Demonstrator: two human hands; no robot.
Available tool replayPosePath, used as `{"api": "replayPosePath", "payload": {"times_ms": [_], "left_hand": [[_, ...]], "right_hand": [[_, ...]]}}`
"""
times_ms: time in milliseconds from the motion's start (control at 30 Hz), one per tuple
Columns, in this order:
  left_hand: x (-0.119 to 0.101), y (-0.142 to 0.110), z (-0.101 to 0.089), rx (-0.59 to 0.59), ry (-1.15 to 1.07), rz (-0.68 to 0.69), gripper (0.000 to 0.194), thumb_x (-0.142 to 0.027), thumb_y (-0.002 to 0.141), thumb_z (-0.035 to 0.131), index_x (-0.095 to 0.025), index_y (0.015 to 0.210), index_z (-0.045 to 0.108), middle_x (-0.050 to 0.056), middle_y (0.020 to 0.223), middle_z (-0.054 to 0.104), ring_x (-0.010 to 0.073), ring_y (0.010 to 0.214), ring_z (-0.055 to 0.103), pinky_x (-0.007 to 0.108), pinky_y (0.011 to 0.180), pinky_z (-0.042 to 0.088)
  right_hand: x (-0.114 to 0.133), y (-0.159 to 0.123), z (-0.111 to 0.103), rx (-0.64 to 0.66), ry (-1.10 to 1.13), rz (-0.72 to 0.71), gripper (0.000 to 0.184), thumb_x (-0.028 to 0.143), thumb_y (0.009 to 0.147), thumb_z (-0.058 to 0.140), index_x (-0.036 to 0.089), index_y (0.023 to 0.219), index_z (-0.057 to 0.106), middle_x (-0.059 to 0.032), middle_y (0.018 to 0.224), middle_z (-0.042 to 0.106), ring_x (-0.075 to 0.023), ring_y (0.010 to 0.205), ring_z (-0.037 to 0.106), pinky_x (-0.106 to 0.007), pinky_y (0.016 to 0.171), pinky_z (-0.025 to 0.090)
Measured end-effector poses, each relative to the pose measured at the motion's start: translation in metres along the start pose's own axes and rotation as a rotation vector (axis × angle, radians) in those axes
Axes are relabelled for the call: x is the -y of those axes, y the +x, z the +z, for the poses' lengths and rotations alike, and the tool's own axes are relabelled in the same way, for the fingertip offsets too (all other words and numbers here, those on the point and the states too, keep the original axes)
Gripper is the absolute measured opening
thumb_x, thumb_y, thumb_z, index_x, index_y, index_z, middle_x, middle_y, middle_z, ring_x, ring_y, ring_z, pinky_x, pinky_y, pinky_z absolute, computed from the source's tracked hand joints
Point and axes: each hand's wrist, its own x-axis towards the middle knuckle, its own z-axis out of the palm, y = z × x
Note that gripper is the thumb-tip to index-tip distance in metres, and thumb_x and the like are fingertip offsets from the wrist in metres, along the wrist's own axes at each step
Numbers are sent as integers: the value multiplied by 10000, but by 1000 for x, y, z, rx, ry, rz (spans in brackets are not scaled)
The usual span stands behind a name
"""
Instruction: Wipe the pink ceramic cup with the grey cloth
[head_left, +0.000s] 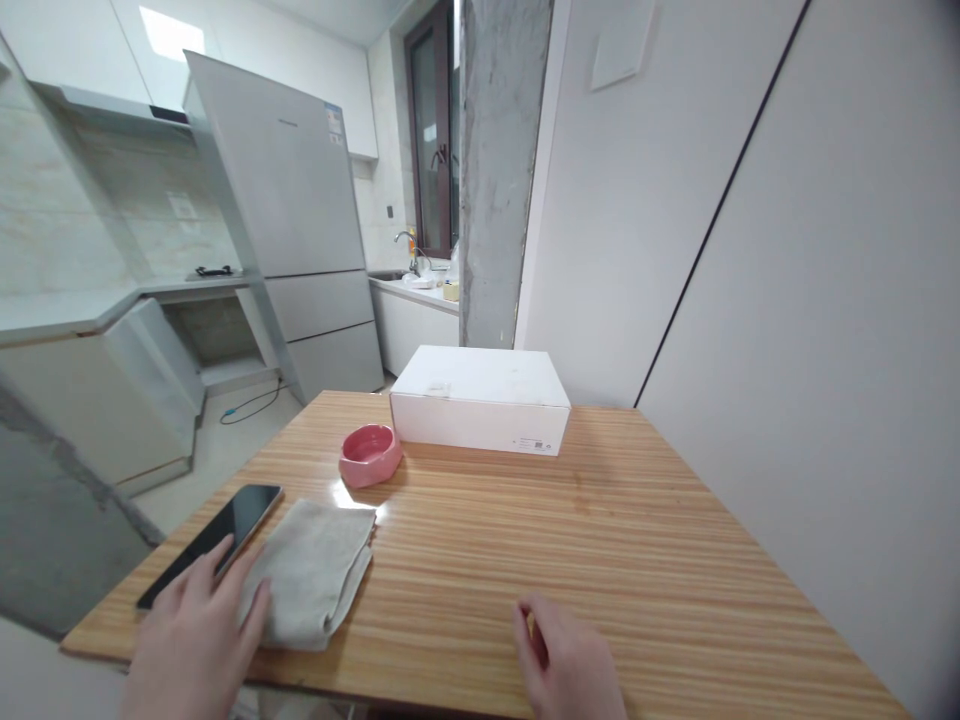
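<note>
From the head camera, my left grip (pixel 199 620) is spread open, palm down, fingers reaching over the black smartphone (pixel 247 508) and the near-left part of the folded grey-beige cloth (pixel 319 560). I have neither grasped; whether my fingertips touch them I cannot tell. Phone and cloth lie side by side at the left of the wood-grain tabletop (pixel 637 540), the phone outermost. My right grip (pixel 566 660) hovers or rests at the near edge, loosely curled, thumb close to forefinger; whether it is fully closed or hides anything, I cannot tell.

Beyond the cloth sits a pink faceted bowl (pixel 370 455), just beside the left front corner of a long white box (pixel 480 400). That box blocks part of the tabletop's far edge. Farther off stand a silver refrigerator (pixel 289 190), a bare concrete pillar (pixel 502 170) and a sink faucet (pixel 409 245).
</note>
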Motion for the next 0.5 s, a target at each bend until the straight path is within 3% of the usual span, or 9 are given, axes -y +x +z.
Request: {"api": "replayPosePath", "payload": {"times_ms": [33, 100, 167, 267, 367, 500], "left_hand": [[-19, -3, 0, -34, 10, 67, 407, -488, 752, 445, -231, 977, 665, 136, 1175, 613, 379, 1093, 549, 543, 986, 383], [-59, -10, 4, 1, -112, 157, 314, -433, 840, 420, -262, 1001, 628, 93, 1085, 634, 278, 1005, 599, 419, 946, 442], [-98, -18, 15, 166, -219, 216, 245, -384, 896, 388, -289, 910, 613, 44, 936, 662, 206, 860, 635, 312, 791, 496], [-144, -30, 38, 443, -162, 307, 290, -316, 925, 359, -241, 760, 586, 27, 741, 659, 177, 687, 637, 276, 630, 453], [-170, -42, 58, 606, -47, 348, 253, -214, 906, 378, -213, 763, 586, 37, 720, 678, 193, 671, 654, 271, 569, 399], [-178, -51, 69, 638, 10, 360, 243, -175, 901, 369, -212, 798, 586, 47, 741, 692, 209, 702, 668, 273, 566, 377]], "right_hand": [[0, 4, 0, 28, -22, 17, 313, 268, 966, 337, 218, 733, 540, 4, 551, 608, -126, 441, 580, -233, 456, 354], [2, 11, 1, 84, -63, 43, 324, 265, 963, 330, 230, 692, 504, 10, 537, 607, -140, 423, 579, -256, 438, 316], [5, 17, 6, 132, -99, 65, 295, 234, 949, 339, 237, 698, 495, 10, 541, 615, -160, 433, 594, -274, 445, 299], [7, 19, 18, 182, -151, 89, 256, 177, 921, 354, 239, 717, 494, 2, 566, 628, -186, 483, 623, -286, 471, 293], [7, 17, 27, 193, -181, 84, 232, 156, 905, 361, 236, 729, 490, -9, 599, 632, -192, 518, 628, -288, 490, 293], [7, 13, 31, 156, -169, 49, 234, 159, 917, 336, 236, 750, 481, -10, 633, 627, -185, 546, 621, -283, 516, 306]]}}
